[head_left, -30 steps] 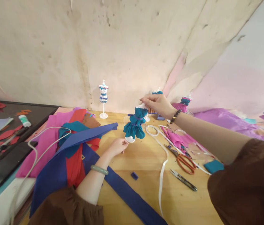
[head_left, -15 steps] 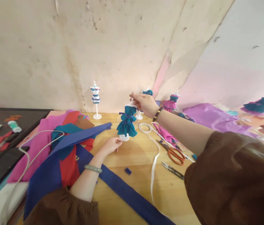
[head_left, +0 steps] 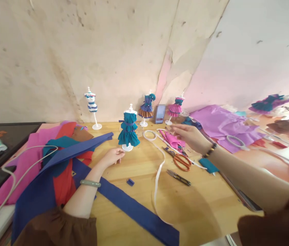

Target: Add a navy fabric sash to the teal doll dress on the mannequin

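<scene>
A mini dress form (head_left: 129,128) in a tiered teal dress stands upright at mid-table, a dark blue band at its waist. My left hand (head_left: 112,157) is at the front left of its round white base, the curled fingers closed on the base's edge. My right hand (head_left: 189,135) is away to the right, above pink fabric scraps (head_left: 172,140), its fingers stretched forward and apart with nothing visible in them. Below that hand lie orange-handled scissors (head_left: 182,162) and thread snips (head_left: 179,177).
Three more dress forms stand along the wall, one mostly bare (head_left: 92,106). A phone (head_left: 160,114) leans between two of them. White ribbon (head_left: 159,171) trails across the table. Blue fabric (head_left: 136,208) and a coloured fabric pile (head_left: 57,153) lie left; purple fabric (head_left: 221,124) lies right.
My right hand has let go of the teal-dressed form's top and moved right. My left hand stays at its base. The view has swung right, so things appear shifted left.
</scene>
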`<state>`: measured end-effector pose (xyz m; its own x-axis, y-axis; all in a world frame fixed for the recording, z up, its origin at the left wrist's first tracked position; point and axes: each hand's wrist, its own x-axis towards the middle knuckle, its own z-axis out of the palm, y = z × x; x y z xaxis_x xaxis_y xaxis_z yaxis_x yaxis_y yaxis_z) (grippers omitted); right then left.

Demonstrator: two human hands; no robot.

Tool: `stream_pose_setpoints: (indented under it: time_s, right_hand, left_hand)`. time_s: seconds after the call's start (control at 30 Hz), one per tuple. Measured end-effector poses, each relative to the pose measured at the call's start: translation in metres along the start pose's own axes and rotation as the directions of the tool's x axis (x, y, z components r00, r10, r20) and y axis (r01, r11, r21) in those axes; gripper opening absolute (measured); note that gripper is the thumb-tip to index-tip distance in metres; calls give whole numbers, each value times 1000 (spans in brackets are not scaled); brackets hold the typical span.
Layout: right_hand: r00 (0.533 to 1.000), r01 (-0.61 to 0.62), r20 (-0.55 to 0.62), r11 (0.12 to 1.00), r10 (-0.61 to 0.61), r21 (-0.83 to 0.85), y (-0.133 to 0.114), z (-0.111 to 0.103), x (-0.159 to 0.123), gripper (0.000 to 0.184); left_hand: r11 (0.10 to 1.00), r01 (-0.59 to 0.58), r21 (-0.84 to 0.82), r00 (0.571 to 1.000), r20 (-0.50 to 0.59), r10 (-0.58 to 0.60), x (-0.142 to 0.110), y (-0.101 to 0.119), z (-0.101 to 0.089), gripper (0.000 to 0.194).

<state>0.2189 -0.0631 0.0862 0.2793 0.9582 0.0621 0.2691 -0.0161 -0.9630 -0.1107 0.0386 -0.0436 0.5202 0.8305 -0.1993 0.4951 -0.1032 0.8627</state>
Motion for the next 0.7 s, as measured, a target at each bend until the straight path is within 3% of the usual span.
stream_pose_setpoints:
  time_s: [0.1,0.17,0.37,0.47,0.7]
  right_hand:
    - [992,-124,-57,982,117,-142,44,-32,-38,45]
    - [991,-136,-28,961,134,-239,72,-44,-64,46]
    - [997,-74,-56,881,54,-468,136,-46,-123,53]
    - [992,-95,-114,876,46,-472,146,-45,-136,50]
    - [978,-133,-203,884,44,-448,144,-41,-149,43]
  left_hand:
    - [1000,19,5,1000,-5,-19,-1,4,1,40]
    - [1000,28,6,1000,-9,-28,-1,7,1,38]
    - [998,57,27,998,-39,-56,-4,11,3,24]
    - [997,61,53,995,-83,-56,-7,13,7,17]
    - [996,65,62,982,-179,-53,-18,9,13,19]
